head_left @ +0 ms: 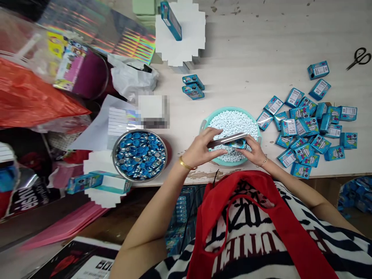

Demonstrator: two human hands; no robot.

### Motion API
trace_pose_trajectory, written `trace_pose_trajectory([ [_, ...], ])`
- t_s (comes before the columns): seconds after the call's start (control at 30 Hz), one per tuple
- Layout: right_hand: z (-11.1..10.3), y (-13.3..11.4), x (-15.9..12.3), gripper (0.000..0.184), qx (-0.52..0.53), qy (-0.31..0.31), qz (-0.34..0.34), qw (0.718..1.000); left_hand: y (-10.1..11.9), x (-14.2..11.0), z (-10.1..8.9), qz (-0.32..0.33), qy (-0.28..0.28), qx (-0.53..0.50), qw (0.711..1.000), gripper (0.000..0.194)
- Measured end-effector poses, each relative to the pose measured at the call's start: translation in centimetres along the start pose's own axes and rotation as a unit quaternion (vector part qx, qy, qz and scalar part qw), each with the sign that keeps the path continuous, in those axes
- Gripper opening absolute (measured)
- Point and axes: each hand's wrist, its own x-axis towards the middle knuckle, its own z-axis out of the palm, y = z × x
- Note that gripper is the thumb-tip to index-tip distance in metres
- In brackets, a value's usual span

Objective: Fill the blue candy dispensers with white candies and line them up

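Note:
My left hand [202, 149] is closed on the near end of a long, narrow, shiny metal piece [229, 138], perhaps a scoop; its exact kind does not show. Its far end reaches my right hand [255, 152], whose fingers are closed around a small blue box [240, 144]. Most of that box is hidden by the fingers and the metal. Both hands are over a turquoise basin [213, 115] full of small white pellet-like candies [232, 121].
Many blue printed boxes [303, 151] lie piled to the right, with black scissors [359, 58] beyond. On the left stands a metal bowl [166, 155] of blue and silver caps [139, 155]. Two blue boxes [193, 92] lie near a white card stack [192, 35]. Plastic bags [133, 75] crowd the far left.

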Motion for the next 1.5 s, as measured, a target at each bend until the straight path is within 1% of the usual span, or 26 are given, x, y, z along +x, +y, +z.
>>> trace_pose_trajectory([
  [0.03, 0.2, -0.2, 0.1, 0.043, 0.010, -0.007, 0.005, 1.000, -0.7, 0.0, 1.0, 0.012, 0.009, -0.029, 0.999, 0.059],
  [0.1, 0.7, -0.5, 0.4, 0.041, 0.027, -0.020, 0.005, 0.999, -1.5, 0.0, 2.6, 0.022, 0.008, -0.060, 0.998, 0.049],
  [0.17, 1.1, -0.5, 0.8, 0.038, 0.031, -0.032, 0.003, 0.999, -1.8, 0.0, 3.3, 0.014, -0.004, -0.067, 0.998, 0.040],
  [0.2, 1.3, -0.5, 1.1, 0.038, 0.025, -0.039, 0.004, 0.999, -1.9, 0.1, 3.2, 0.010, -0.008, -0.067, 0.998, 0.037],
  [0.27, 1.4, -0.4, 1.9, 0.042, 0.005, -0.042, 0.007, 0.999, -2.4, 0.4, 2.5, 0.009, -0.005, -0.061, 0.998, 0.036],
  [0.33, 1.0, -0.2, 3.2, 0.050, -0.016, -0.029, 0.012, 0.999, -3.6, 1.2, 1.3, -0.001, 0.020, -0.044, 0.999, 0.036],
  [0.37, 0.5, 0.0, 3.9, 0.053, -0.026, -0.014, 0.016, 0.999, -4.6, 1.7, 0.6, -0.014, 0.042, -0.028, 0.999, 0.036],
  [0.43, -0.8, 0.6, 5.2, 0.051, -0.048, 0.029, 0.036, 0.998, -7.4, 3.1, -0.7, -0.058, 0.090, 0.015, 0.994, 0.036],
  [0.53, -3.6, 2.8, 6.2, 0.041, -0.082, 0.111, 0.093, 0.986, -13.0, 5.5, -2.1, -0.133, 0.144, 0.069, 0.978, 0.034],
  [0.6, -5.5, 4.9, 5.8, 0.039, -0.100, 0.159, 0.139, 0.972, -17.0, 6.9, -2.5, -0.170, 0.150, 0.083, 0.970, 0.032],
  [0.67, -7.5, 7.5, 5.0, 0.040, -0.120, 0.193, 0.184, 0.956, -20.9, 8.0, -2.7, -0.198, 0.141, 0.089, 0.966, 0.031],
  [0.73, -9.5, 10.1, 4.1, 0.044, -0.157, 0.210, 0.219, 0.940, -24.3, 8.8, -2.6, -0.212, 0.119, 0.096, 0.965, 0.032],
  [0.8, -11.5, 12.5, 4.0, 0.050, -0.217, 0.208, 0.250, 0.921, -27.0, 9.3, -2.3, -0.213, 0.097, 0.100, 0.967, 0.033],
  [0.87, -13.3, 14.6, 5.0, 0.060, -0.292, 0.181, 0.293, 0.892, -28.6, 9.3, -2.1, -0.217, 0.103, 0.108, 0.965, 0.034],
  [0.9, -14.0, 15.6, 5.9, 0.068, -0.326, 0.158, 0.322, 0.875, -28.8, 9.2, -1.9, -0.222, 0.118, 0.116, 0.961, 0.037],
  [0.93, -14.5, 16.5, 6.9, 0.076, -0.354, 0.130, 0.353, 0.856, -28.7, 9.0, -1.8, -0.228, 0.137, 0.125, 0.956, 0.041],
  [1.0, -14.8, 18.0, 9.2, 0.091, -0.394, 0.063, 0.408, 0.821, -27.3, 8.1, -1.6, -0.240, 0.173, 0.143, 0.945, 0.049],
  [1.07, -14.3, 19.3, 10.9, 0.103, -0.416, 0.002, 0.441, 0.796, -24.6, 6.7, -1.2, -0.249, 0.189, 0.144, 0.939, 0.047],
  [1.13, -13.5, 20.2, 11.8, 0.108, -0.420, -0.031, 0.453, 0.786, -21.4, 4.9, -0.4, -0.252, 0.174, 0.115, 0.945, 0.039],
  [1.17, -13.2, 20.6, 11.9, 0.109, -0.414, -0.037, 0.454, 0.788, -19.7, 3.9, 0.1, -0.248, 0.159, 0.090, 0.951, 0.036],
  [1.23, -13.0, 21.0, 11.6, 0.106, -0.398, -0.037, 0.440, 0.804, -16.5, 1.6, 1.3, -0.237, 0.119, 0.030, 0.964, 0.034],
  [1.33, -13.8, 21.2, 10.4, 0.096, -0.385, -0.012, 0.398, 0.832, -12.4, -1.6, 3.6, -0.230, 0.066, -0.046, 0.970, 0.036],
  [1.4, -14.6, 21.1, 9.6, 0.084, -0.364, 0.018, 0.382, 0.849, -10.2, -3.3, 5.2, -0.234, 0.049, -0.074, 0.968, 0.037],
  [1.5, -15.5, 20.2, 9.0, 0.063, -0.283, 0.075, 0.378, 0.879, -7.9, -5.1, 7.1, -0.248, 0.053, -0.088, 0.963, 0.038],
])
